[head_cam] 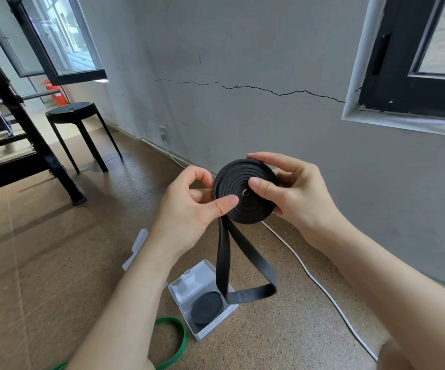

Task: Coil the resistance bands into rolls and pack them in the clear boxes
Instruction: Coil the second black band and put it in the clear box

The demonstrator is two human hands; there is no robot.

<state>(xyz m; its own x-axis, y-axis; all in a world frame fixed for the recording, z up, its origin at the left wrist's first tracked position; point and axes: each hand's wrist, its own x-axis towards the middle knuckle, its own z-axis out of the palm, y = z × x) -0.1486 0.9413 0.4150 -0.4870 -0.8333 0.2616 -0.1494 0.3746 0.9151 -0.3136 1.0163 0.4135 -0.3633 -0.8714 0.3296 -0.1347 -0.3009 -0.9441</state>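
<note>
Head view: we hold a black band (244,192) in mid-air, well above the floor (42,249), most of it wound into a flat spiral roll. Our right hand (293,193) is clamped on the roll, thumb pressed across its centre near the small hole, the other fingers wrapped around the far rim and back. Our left hand (192,206) pinches the roll's left edge, thumb lying on the front face and the fingers curled behind, so both hands are closed on the same band. From the bottom of the roll the unwound tail (242,265) hangs down as a long loop of two flat strands, turning back on itself at its lowest point.

Below the hands, on the floor, sits an open clear box (202,284) with a second black roll (206,307) lying flat in its near end. The hanging loop crosses in front of the box from our viewpoint; whether it touches the box we cannot tell. Another clear piece (136,248), perhaps a lid or a second box, lies just beyond our left forearm, partly hidden. A green band (178,343) lies uncoiled on the floor beside the box, on its near left side. A white cable (320,287) runs along the floor by the grey wall (269,49). A black stool (74,113) stands further back at left.
</note>
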